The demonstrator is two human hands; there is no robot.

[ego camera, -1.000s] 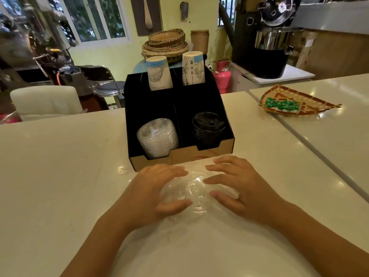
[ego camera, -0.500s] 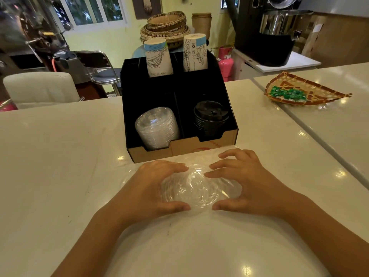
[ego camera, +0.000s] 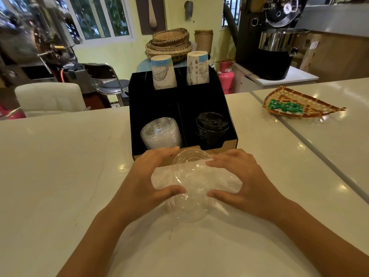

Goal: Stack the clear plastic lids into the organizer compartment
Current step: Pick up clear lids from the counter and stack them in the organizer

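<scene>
A stack of clear plastic lids [ego camera: 192, 182] is held tilted just above the white counter, right in front of the black organizer [ego camera: 234, 136]. My left hand [ego camera: 147, 180] grips its left side and my right hand [ego camera: 245, 182] grips its right side. The organizer's front left compartment holds a leaning stack of clear lids [ego camera: 160, 132]. Its front right compartment holds black lids [ego camera: 211, 124]. Two paper cup stacks [ego camera: 163, 72] stand upside down in the back compartments.
A woven tray with green packets [ego camera: 295, 105] lies on the counter at the right. A seam [ego camera: 311, 144] runs diagonally between two counter slabs. Behind the counter are a white chair [ego camera: 50, 96], a metal stool, woven baskets and a dark machine.
Both hands have lifted the gathered lids off the counter and tipped them up, moving them closer to the organizer's front edge.
</scene>
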